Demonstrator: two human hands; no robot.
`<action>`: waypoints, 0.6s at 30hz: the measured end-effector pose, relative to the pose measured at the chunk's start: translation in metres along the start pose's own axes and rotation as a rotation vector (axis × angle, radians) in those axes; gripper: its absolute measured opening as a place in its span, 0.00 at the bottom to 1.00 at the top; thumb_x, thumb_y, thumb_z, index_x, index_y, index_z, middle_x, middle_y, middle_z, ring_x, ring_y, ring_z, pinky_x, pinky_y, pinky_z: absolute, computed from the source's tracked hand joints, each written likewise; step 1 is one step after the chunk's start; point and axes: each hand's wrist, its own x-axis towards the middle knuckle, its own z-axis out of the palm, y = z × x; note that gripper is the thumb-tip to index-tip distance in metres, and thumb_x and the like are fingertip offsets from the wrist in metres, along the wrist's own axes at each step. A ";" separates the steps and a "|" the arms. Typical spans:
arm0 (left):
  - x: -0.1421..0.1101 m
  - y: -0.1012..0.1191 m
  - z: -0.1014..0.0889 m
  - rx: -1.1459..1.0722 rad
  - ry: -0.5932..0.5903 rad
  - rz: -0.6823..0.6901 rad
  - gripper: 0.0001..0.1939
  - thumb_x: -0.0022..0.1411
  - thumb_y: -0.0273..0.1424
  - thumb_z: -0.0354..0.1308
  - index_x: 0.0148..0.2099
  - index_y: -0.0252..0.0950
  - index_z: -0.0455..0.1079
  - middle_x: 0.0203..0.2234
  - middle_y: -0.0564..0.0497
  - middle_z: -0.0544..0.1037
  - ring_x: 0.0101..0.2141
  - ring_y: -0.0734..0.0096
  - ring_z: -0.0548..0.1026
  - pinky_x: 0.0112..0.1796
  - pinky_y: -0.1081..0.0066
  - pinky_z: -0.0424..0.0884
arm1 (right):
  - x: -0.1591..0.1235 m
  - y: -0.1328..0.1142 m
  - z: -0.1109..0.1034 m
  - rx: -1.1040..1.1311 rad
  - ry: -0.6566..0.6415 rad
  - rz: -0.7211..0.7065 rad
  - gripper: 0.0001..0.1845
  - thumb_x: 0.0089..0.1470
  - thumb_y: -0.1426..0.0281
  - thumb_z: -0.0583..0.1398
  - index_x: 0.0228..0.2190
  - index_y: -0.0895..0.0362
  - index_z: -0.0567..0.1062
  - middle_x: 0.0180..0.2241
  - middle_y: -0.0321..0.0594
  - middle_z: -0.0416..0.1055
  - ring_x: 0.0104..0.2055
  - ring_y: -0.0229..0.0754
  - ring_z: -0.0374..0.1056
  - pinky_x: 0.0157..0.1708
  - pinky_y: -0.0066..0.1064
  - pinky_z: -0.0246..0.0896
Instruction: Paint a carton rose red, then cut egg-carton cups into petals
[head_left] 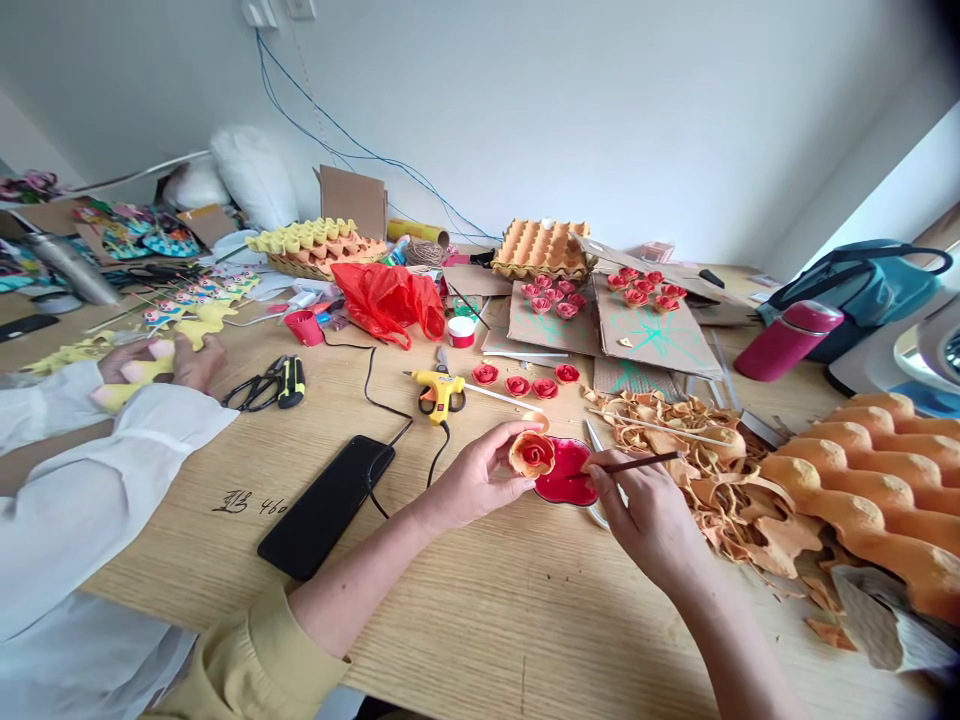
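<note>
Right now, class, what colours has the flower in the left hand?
The flower is red inside, orange outside, in the head view.

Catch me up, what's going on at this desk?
The left hand holds a flower, red inside with orange outer petals. The right hand holds a brush, its tip at the red dish. Four red flowers sit beyond, right of the glue gun. A co-worker's hands hold yellow pieces.

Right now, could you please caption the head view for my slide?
Left hand holds a partly red flower; right hand holds a brush at the red dish.
</note>
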 end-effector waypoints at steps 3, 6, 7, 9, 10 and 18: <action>-0.001 0.005 0.000 0.170 0.056 0.007 0.27 0.57 0.25 0.66 0.59 0.38 0.66 0.56 0.42 0.75 0.53 0.61 0.76 0.54 0.62 0.72 | -0.001 -0.002 -0.004 0.024 0.022 -0.009 0.12 0.68 0.70 0.52 0.34 0.54 0.73 0.34 0.39 0.79 0.35 0.43 0.74 0.39 0.37 0.65; -0.002 0.005 0.000 0.269 0.087 0.004 0.27 0.56 0.26 0.67 0.57 0.37 0.66 0.53 0.42 0.76 0.49 0.61 0.77 0.50 0.62 0.74 | -0.002 -0.003 -0.009 0.002 0.094 -0.028 0.11 0.67 0.70 0.52 0.35 0.54 0.73 0.34 0.40 0.78 0.36 0.44 0.73 0.40 0.38 0.64; -0.002 0.004 -0.001 0.282 0.093 0.002 0.27 0.56 0.27 0.67 0.57 0.37 0.66 0.52 0.42 0.77 0.49 0.61 0.77 0.50 0.62 0.75 | -0.003 -0.003 -0.011 -0.005 0.108 -0.027 0.10 0.67 0.70 0.52 0.35 0.54 0.73 0.33 0.39 0.78 0.36 0.44 0.72 0.40 0.38 0.63; -0.002 0.000 -0.001 0.294 0.102 -0.007 0.27 0.56 0.28 0.67 0.57 0.38 0.66 0.52 0.43 0.77 0.48 0.61 0.77 0.49 0.63 0.75 | -0.005 -0.003 -0.014 -0.002 0.122 -0.020 0.09 0.67 0.70 0.53 0.37 0.53 0.73 0.31 0.38 0.76 0.35 0.44 0.70 0.39 0.38 0.63; -0.003 -0.001 -0.002 0.294 0.106 -0.014 0.27 0.56 0.28 0.67 0.57 0.38 0.66 0.52 0.43 0.77 0.48 0.61 0.78 0.48 0.63 0.75 | -0.005 -0.003 -0.015 0.009 0.132 -0.012 0.08 0.66 0.70 0.53 0.38 0.53 0.73 0.30 0.38 0.76 0.34 0.44 0.70 0.38 0.38 0.63; 0.000 -0.008 -0.002 0.197 0.170 -0.066 0.27 0.56 0.29 0.67 0.57 0.37 0.67 0.51 0.42 0.76 0.47 0.61 0.77 0.46 0.65 0.75 | -0.007 -0.007 -0.020 0.074 0.179 -0.026 0.08 0.65 0.74 0.54 0.40 0.53 0.73 0.29 0.35 0.75 0.34 0.42 0.71 0.38 0.37 0.63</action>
